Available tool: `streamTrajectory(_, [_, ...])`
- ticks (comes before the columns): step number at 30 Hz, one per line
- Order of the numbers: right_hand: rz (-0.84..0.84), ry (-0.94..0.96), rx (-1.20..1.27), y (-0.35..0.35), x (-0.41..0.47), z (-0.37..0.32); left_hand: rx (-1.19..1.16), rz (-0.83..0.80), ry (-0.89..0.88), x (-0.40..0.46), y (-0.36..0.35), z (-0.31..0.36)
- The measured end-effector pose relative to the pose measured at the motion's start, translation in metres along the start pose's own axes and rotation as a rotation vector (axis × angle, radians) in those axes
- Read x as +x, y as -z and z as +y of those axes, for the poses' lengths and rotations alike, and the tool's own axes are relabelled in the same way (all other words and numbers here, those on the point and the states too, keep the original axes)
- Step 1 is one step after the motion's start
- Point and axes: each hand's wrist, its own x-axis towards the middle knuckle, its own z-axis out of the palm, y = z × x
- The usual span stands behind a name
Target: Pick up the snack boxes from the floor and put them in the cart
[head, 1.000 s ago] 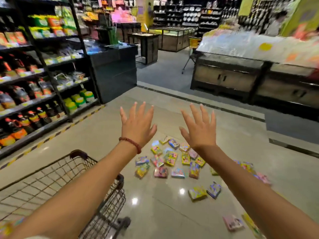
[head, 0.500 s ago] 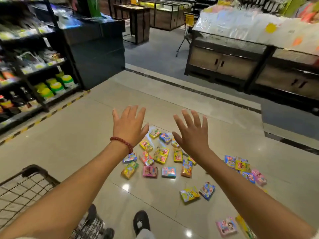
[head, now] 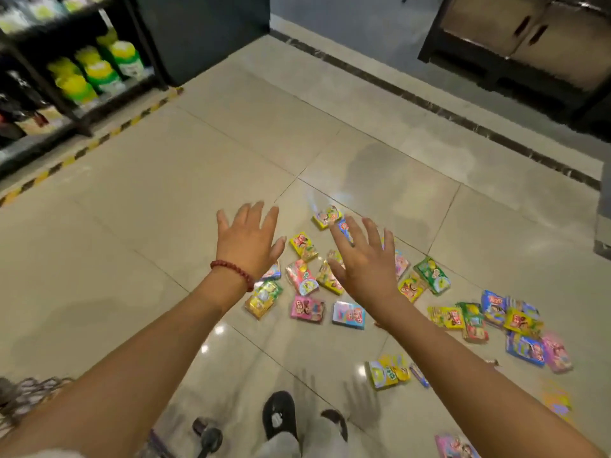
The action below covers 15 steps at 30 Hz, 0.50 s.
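Snack boxes [head: 350, 285] lie on floor [head: 165, 226], cart [head: 29, 396] left.

Left hand [head: 248, 241] and right hand [head: 367, 264] spread — above scattered snack boxes [head: 305, 277].

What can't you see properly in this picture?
Head view:
- Cart: cut off by the left edge and the left arm.
- Boxes under the right hand: partly hidden.
- Box print: too small and blurred to read.
- Shelf goods: blurred.

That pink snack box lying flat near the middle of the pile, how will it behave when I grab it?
The pink snack box looks like thin cardboard, so probably light and crushable. Lying flat on the glossy floor tile, it may slide when nudged rather than tip.
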Motion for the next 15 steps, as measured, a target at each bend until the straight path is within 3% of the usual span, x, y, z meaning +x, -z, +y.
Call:
streamTrajectory(6, [-0.102,0.088,-0.044,-0.161,0.002,0.024,-0.095,-0.019,0.047,0.046,-0.154,-0.002])
streamTrajectory(10, [-0.214,0.079,-0.017,-0.294,-0.033,0.025,-0.071,-0.207,0.102,0.048,-0.293,-0.010])
streamTrajectory(15, [-0.361,0.102,0.038,-0.432,-0.080,0.019,-0.032,-0.317,0.097,0.040,-0.444,-0.021])
